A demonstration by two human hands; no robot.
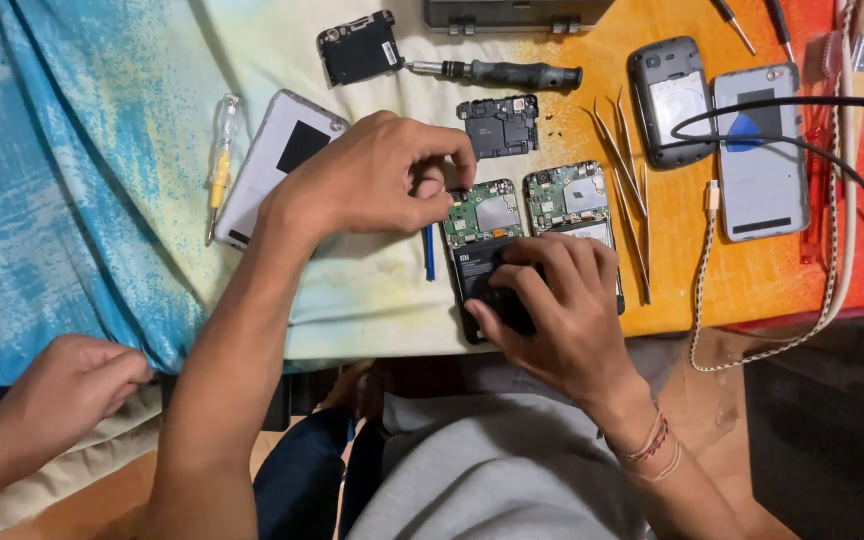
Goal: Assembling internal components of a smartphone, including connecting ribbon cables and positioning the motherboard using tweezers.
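I am looking at an opened phone (487, 255) lying flat on the cloth, with its back cover off. Its green board is showing at the top and its black battery is sitting below that. My left hand (377, 180) is pinching at the top left corner of the green board. My right hand (552, 305) is pressing down on the black battery.
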